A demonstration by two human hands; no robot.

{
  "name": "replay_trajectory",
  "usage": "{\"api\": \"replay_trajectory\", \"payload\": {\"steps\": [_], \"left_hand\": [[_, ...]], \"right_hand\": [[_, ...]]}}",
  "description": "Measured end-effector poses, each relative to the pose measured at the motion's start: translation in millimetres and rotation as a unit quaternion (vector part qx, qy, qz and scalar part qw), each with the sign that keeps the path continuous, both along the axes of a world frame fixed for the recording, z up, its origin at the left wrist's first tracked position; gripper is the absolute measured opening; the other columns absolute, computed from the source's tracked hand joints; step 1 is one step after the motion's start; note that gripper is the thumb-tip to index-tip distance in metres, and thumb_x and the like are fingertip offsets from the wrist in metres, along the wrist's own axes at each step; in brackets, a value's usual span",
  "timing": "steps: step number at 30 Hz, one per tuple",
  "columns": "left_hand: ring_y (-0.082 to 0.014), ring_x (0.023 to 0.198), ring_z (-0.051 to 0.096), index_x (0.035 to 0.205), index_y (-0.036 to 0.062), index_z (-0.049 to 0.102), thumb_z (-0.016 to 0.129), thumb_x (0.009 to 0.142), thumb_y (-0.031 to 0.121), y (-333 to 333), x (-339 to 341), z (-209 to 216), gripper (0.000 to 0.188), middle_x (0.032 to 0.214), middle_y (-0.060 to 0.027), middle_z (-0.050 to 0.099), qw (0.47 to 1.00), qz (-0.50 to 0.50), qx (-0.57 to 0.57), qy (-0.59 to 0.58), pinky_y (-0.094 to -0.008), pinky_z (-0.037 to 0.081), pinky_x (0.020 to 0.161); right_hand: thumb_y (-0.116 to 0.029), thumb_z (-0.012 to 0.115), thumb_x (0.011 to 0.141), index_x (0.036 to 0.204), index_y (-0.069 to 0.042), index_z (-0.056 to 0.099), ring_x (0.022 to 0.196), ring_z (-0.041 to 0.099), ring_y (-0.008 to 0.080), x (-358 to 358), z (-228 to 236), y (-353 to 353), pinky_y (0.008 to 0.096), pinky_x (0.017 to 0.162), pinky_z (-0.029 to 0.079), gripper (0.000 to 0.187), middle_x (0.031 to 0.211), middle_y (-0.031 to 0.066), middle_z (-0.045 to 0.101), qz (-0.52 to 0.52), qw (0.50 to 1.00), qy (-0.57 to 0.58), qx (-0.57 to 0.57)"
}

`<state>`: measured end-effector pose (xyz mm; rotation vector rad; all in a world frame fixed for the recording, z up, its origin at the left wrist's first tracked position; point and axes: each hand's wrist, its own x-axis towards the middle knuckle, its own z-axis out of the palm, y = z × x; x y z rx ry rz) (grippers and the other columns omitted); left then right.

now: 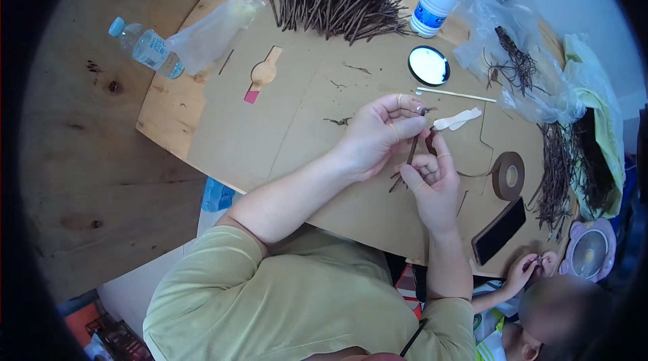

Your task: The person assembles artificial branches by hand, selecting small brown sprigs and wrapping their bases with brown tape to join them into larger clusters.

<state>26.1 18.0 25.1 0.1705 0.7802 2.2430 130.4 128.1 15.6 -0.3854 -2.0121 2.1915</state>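
Both my hands are closed on a thin brown stem (pixel 412 149) above the cardboard sheet. My left hand (pixel 381 135) pinches its upper end between thumb and fingers. Lower down, my right hand (pixel 432 185) grips the same stem, with small dark twig ends poking out below. Two white petal-like pieces (pixel 459 119) stick out beside the fingertips; whether they join the stem is hidden. From a roll of brown tape (pixel 508 176) to the right, a narrow strip runs toward my right hand. Thin bands circle several of my fingers.
Bundles of brown stems (pixel 331 0) lie at the back, more (pixel 557 172) at the right. A white bottle (pixel 437 0), round white-filled dish (pixel 428 66), wooden stick (pixel 456 94), phone (pixel 499 230) and clear water bottle (pixel 147 48) surround the cardboard (pixel 304 118). Another person's hands (pixel 530 270) work at lower right.
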Motion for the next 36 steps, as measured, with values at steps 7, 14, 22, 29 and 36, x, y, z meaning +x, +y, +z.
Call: {"api": "replay_trajectory", "payload": {"steps": [7, 14, 22, 29, 36], "left_hand": [[-0.0145, 0.081, 0.059, 0.096, 0.0032, 0.054, 0.059, 0.078, -0.002, -4.0, -2.2, -0.6, 0.018, 0.090, -0.0035, 0.057, 1.000, -0.009, -0.007, 0.015, -0.0257, 0.048, 0.075], [-0.0086, 0.080, 0.055, 0.095, 0.0009, 0.054, 0.060, 0.077, -0.004, -0.1, 1.8, -1.5, 0.020, 0.087, -0.0016, 0.055, 0.997, 0.026, -0.052, 0.056, -0.0219, 0.046, 0.074], [-0.0062, 0.078, 0.054, 0.093, 0.0021, 0.055, 0.061, 0.076, -0.003, -1.9, 0.5, -0.2, 0.019, 0.085, -0.0004, 0.055, 0.998, 0.016, -0.043, 0.051, -0.0197, 0.045, 0.072], [-0.0042, 0.073, 0.052, 0.092, 0.0030, 0.055, 0.061, 0.075, -0.005, -4.1, -1.4, -0.8, 0.020, 0.083, 0.0019, 0.054, 0.999, 0.003, -0.035, 0.038, -0.0195, 0.045, 0.071], [-0.0015, 0.069, 0.048, 0.086, 0.0064, 0.054, 0.062, 0.074, -0.006, -4.2, -2.0, -0.9, 0.019, 0.079, 0.0045, 0.051, 0.999, -0.004, -0.026, 0.035, -0.0173, 0.043, 0.069]], "right_hand": [[0.004, 0.057, 0.078, 0.132, 0.006, 0.020, 0.079, 0.056, 0.0098, 1.3, 6.1, 1.4, 0.0193, 0.068, 0.044, 0.065, 0.083, 0.0061, 0.058, 0.038, 0.999, -0.024, -0.004], [0.007, 0.058, 0.075, 0.131, 0.004, 0.024, 0.074, 0.054, 0.0087, 2.3, 3.8, -2.7, 0.0188, 0.068, 0.043, 0.066, 0.080, 0.0034, 0.054, 0.014, 1.000, 0.002, 0.027], [0.008, 0.059, 0.074, 0.130, 0.006, 0.024, 0.077, 0.057, 0.0117, 3.2, 9.2, -1.8, 0.0220, 0.071, 0.045, 0.065, 0.080, 0.0070, 0.056, 0.005, 1.000, -0.018, -0.005], [0.005, 0.055, 0.079, 0.131, 0.006, 0.021, 0.081, 0.058, 0.0146, 3.8, 11.5, -1.6, 0.0242, 0.074, 0.046, 0.062, 0.086, 0.0112, 0.059, 0.025, 0.999, -0.029, -0.016], [0.003, 0.052, 0.082, 0.132, 0.005, 0.019, 0.082, 0.058, 0.0159, 4.2, 8.5, -1.0, 0.0255, 0.076, 0.045, 0.060, 0.088, 0.0122, 0.059, 0.050, 0.997, -0.023, -0.060]]}}
